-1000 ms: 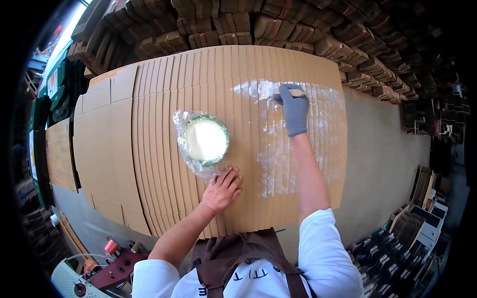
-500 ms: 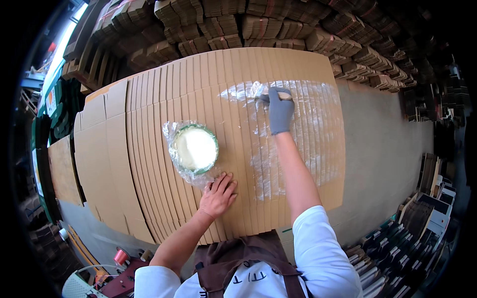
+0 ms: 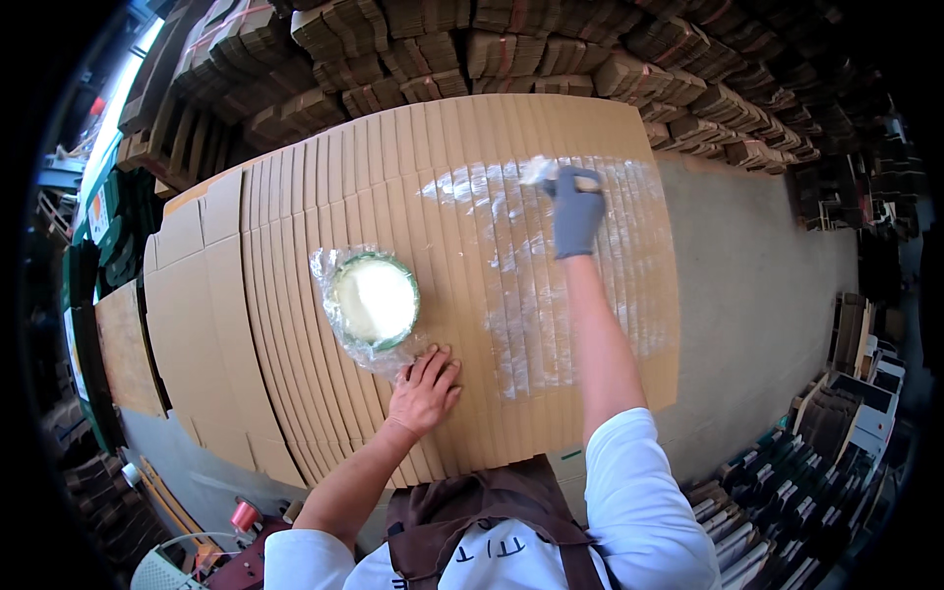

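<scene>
In a grey glove, my right hand (image 3: 578, 211) grips a paintbrush (image 3: 537, 172) by its handle. White paste coats the bristles, which rest on the far right part of a row of overlapping cardboard sheets (image 3: 444, 226). Streaks of shiny white paste (image 3: 551, 295) cover the sheet edges around that arm. My bare left hand (image 3: 425, 391) lies flat on the cardboard, fingers stretched out. Just beyond its fingertips stands a round green-rimmed tub (image 3: 376, 300) of creamy white paste, with clear plastic film (image 3: 332, 285) bunched around it.
Tied stacks of folded cardboard (image 3: 511, 54) line the far side. Bare grey floor (image 3: 733, 256) shows to the right. Racked dark pieces (image 3: 777, 501) stand at lower right, and a dark red machine with a pink spool (image 3: 245, 513) at lower left.
My right hand has swept the brush a little to the right across the cardboard edges. The left hand still lies in the same place beside the tub.
</scene>
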Tool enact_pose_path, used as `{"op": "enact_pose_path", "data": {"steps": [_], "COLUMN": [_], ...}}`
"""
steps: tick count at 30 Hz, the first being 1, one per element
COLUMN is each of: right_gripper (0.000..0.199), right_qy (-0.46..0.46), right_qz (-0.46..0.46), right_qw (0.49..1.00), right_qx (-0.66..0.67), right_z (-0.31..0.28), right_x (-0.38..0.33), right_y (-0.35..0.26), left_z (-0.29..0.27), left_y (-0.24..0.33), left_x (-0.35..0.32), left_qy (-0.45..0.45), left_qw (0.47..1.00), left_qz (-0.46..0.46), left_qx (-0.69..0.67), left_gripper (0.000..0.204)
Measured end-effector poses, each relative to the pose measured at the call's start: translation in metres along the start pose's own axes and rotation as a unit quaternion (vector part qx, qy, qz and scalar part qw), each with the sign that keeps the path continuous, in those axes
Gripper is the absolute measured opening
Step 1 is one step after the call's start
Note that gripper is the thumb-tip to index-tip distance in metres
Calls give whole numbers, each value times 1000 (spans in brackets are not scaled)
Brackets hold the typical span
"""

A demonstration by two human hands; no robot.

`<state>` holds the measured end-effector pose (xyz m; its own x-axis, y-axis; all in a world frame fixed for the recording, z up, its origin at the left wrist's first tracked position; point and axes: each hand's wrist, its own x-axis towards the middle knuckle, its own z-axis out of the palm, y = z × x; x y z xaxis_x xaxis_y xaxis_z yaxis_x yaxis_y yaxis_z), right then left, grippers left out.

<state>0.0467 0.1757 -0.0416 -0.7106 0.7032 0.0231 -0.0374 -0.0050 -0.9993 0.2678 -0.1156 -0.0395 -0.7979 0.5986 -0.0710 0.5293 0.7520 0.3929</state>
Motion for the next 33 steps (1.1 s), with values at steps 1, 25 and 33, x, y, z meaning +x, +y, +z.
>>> {"op": "enact_pose_path", "data": {"steps": [1,25,33], "right_gripper": [12,35,12], "right_qy": [-22,-339,-223], "right_qz": [-23,-257,-235], "right_qw": [999,816,865], "right_qx": [-44,-391,-383], "right_z": [13,44,-13], "right_x": [-18,-101,-74], "right_y": [0,-32,-41], "left_z": [0,0,3], "left_y": [0,-2,-3], "left_x": [-1,-3,-3], "left_qy": [-6,-7,11], "left_qw": [1000,1000,999], "left_qz": [-4,-7,2], "left_qx": [-3,-7,-30], "left_gripper": [48,46,47]}}
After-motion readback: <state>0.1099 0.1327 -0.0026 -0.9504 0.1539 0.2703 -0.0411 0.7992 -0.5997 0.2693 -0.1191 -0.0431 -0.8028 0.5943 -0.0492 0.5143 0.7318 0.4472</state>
